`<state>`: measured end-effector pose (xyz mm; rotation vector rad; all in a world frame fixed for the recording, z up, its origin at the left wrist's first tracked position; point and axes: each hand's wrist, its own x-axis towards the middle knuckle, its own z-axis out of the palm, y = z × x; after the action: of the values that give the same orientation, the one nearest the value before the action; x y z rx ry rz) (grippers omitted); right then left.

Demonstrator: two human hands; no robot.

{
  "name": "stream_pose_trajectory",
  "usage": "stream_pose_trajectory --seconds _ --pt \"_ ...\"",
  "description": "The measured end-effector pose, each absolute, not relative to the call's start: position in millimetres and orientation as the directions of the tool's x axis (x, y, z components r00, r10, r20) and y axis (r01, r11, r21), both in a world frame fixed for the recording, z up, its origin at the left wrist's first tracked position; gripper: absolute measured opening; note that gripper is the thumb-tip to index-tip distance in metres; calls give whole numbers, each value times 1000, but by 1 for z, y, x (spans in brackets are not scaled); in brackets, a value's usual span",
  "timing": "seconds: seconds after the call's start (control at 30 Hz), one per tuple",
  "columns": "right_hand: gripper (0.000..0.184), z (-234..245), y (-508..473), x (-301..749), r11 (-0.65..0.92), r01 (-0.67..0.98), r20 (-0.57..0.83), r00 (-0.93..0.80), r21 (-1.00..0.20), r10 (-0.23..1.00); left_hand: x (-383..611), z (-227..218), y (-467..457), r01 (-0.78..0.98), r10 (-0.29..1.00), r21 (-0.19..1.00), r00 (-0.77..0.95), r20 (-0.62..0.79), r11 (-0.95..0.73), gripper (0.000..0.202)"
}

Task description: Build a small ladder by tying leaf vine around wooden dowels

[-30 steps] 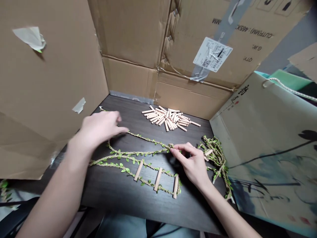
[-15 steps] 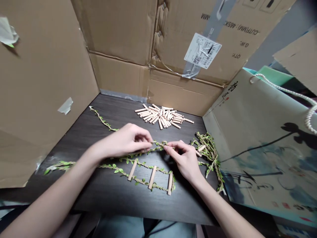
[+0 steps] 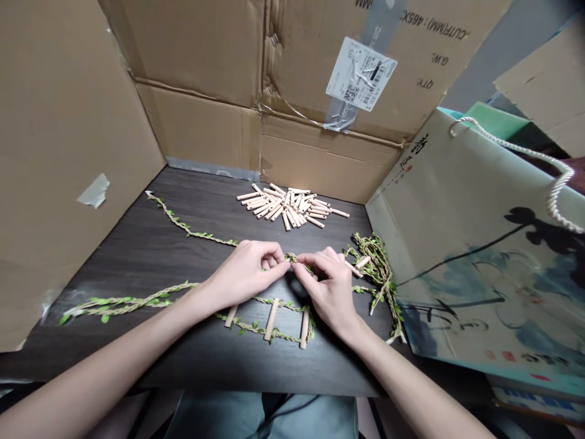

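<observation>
Here's the left hand [image 3: 244, 274] and right hand [image 3: 326, 292], both closed in a tight fingertip pinch on the leaf vine [image 3: 292, 258], wrists low, meeting mid-worktop [image 3: 123, 268]. That vine looks light, soft and floppy, so the best hold is close in, right by the twist. Loose wooden pegs [image 3: 286, 207] lie piled to the far side.

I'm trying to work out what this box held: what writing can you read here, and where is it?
"CUT(MM): 465X" on the cardboard flap, possibly cut off at the end
"G.W." on the same flap
"QTY." on the same flap
White label: a QR code, print too small to read
Paper bag: brushed characters and a red seal, too small to read
</observation>
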<state>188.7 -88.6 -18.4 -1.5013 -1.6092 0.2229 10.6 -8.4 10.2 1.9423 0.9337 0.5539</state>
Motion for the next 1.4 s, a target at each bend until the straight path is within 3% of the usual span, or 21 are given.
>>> stream_pose_trajectory --seconds 0.13,0.6,0.8,1.13,1.4 --pt "12 -19 -90 190 293 789 564 81 -541 822 12 11 -9 319 786 930 615 -55 -184 25" --pt "12 -19 -87 192 323 853 635 13 -410 772 12 9 -8 184 766 983 630 -129 14 32" --pt "13 -20 -87 191 347 871 643 -47 -349 765 11 8 -8 200 786 980 605 -125 2 31" --pt "13 -19 -86 198 433 868 636 -194 -243 747 2 17 -3 246 678 968 720 -150 -46 36" --pt "15 -17 -85 196 488 856 657 -270 -171 704 9 14 -7 265 733 961 669 -123 -80 28"
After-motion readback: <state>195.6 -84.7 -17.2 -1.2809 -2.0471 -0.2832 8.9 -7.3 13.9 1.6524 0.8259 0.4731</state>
